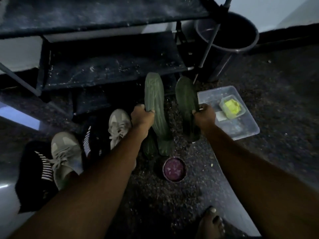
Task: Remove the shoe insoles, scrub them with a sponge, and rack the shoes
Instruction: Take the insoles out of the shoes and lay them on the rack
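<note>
Dim speckled floor [172,200], rack [103,71] beyond hands. Left hand [142,116] and right hand [204,116] each pinch green insole [154,94], [185,95], likely freeing shoes for racking. Sponge [231,106] right of right hand, in tub [248,133].

A dark round bin [227,30] is standing at upper right on the speckled floor [284,100]. A clear plastic tray [248,131] is lying near it. A small purple-filled round tin [174,169] is sitting at centre, well apart from the bin.
</note>
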